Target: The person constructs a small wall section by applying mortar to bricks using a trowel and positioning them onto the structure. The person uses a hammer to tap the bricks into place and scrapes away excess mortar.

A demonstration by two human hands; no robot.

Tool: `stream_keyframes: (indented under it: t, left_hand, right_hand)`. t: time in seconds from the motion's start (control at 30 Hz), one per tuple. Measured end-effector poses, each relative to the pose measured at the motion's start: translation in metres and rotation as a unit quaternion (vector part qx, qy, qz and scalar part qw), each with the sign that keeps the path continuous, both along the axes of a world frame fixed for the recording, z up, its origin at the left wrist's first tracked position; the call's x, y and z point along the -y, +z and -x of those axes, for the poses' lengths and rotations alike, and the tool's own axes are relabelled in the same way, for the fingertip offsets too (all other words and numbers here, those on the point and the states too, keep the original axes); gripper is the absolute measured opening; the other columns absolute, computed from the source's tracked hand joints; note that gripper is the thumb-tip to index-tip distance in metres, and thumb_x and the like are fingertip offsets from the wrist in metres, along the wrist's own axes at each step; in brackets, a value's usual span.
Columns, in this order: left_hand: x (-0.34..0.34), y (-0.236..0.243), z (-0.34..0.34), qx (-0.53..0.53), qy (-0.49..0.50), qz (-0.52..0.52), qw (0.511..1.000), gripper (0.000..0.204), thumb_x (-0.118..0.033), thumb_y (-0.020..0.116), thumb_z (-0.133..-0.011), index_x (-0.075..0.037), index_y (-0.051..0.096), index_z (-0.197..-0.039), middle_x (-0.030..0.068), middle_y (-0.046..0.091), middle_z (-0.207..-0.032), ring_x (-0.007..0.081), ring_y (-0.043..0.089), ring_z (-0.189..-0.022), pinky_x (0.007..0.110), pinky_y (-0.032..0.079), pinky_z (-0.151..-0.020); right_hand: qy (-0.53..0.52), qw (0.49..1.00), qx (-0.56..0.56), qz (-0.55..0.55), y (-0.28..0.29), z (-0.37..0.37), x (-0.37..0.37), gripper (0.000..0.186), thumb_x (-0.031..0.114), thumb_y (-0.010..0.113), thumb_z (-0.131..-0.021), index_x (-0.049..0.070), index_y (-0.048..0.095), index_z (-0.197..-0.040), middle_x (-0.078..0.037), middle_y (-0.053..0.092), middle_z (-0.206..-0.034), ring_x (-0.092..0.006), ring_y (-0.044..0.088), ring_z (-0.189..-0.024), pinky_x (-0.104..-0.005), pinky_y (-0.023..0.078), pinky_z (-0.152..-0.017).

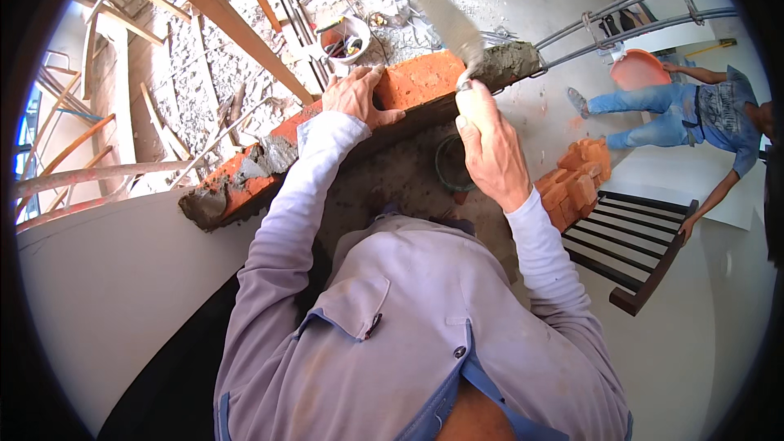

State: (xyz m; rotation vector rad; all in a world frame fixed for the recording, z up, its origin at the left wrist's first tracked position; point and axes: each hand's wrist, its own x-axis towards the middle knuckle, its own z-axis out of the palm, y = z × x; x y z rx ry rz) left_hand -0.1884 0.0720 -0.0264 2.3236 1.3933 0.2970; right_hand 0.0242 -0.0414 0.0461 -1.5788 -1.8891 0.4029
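Note:
A row of orange bricks and grey mortar tops a narrow wall ahead of me. My left hand (355, 100) grips the left end of an orange brick (423, 78), fingers over its top and thumb along the near side. My right hand (492, 143) is closed round the handle of a trowel (445, 20), just past that brick's right end. The trowel's mortar-smeared blade points up and away. Grey mortar (510, 59) lies on the wall right of the brick. More mortar (269, 157) covers the row at the left.
Steel rods (629, 12) run from the wall's right end. A bucket (343, 39) stands among rubble and timber beyond. At right are stacked bricks (576, 184), a dark slatted frame (633, 237) and a person (694, 110) touching it, with an orange basin (639, 70) at the other hand.

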Motion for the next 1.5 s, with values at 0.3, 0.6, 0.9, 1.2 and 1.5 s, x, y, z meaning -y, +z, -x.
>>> stream_keyframes:
  t: [0.3,0.6,0.9,1.2,1.5]
  left_hand:
    - [-0.001,0.003,-0.001,0.003,-0.014,-0.023,1.0,0.09,-0.054,0.08,-0.065,-0.005,0.053,-0.135,0.0144,0.061,-0.125,0.0317,0.06,-0.114,0.041,0.048,-0.096]
    - [-0.001,0.004,-0.002,-0.003,-0.01,0.021,1.0,0.091,-0.057,0.079,-0.065,-0.008,0.052,-0.136,0.0109,0.059,-0.126,0.0284,0.056,-0.119,0.048,0.037,-0.104]
    - [0.0,0.006,-0.001,-0.013,-0.006,0.005,1.0,0.092,-0.058,0.079,-0.065,-0.007,0.052,-0.137,0.0101,0.059,-0.126,0.0267,0.057,-0.119,0.05,0.038,-0.103]
    - [-0.005,-0.002,0.0,-0.001,-0.016,-0.009,1.0,0.094,-0.062,0.078,-0.066,-0.005,0.052,-0.136,0.0136,0.061,-0.124,0.0292,0.058,-0.118,0.046,0.041,-0.102]
    - [-0.022,0.015,0.018,0.103,-0.155,-0.034,0.982,0.042,-0.036,0.047,-0.101,-0.013,0.055,-0.136,0.0135,0.053,-0.14,0.0354,0.051,-0.127,0.043,0.043,-0.105]
  right_hand:
    - [0.001,0.998,0.02,-0.065,-0.011,-0.006,0.011,0.043,0.013,0.053,-0.095,0.0,0.04,-0.134,-0.028,0.062,-0.111,-0.0454,0.06,-0.1,-0.0485,0.05,-0.085]
    - [0.001,0.999,-0.022,0.049,-0.014,-0.012,0.007,0.04,0.008,0.052,-0.094,-0.004,0.041,-0.13,-0.028,0.064,-0.102,-0.0462,0.061,-0.097,-0.0493,0.05,-0.08]
    - [0.003,0.998,-0.057,0.002,0.036,-0.021,0.007,0.042,0.011,0.051,-0.098,-0.005,0.039,-0.135,-0.025,0.066,-0.11,-0.0392,0.065,-0.101,-0.0419,0.052,-0.084]
    - [0.012,0.999,-0.029,0.021,0.0,-0.037,0.019,0.038,0.015,0.059,-0.092,0.002,0.048,-0.127,-0.019,0.068,-0.106,-0.0401,0.066,-0.094,-0.0454,0.053,-0.078]
    - [0.155,0.845,0.511,0.03,0.062,-0.141,0.016,0.015,0.012,0.056,-0.084,0.014,0.058,-0.099,-0.008,0.057,-0.079,-0.0268,0.065,-0.074,-0.0406,0.051,-0.062]
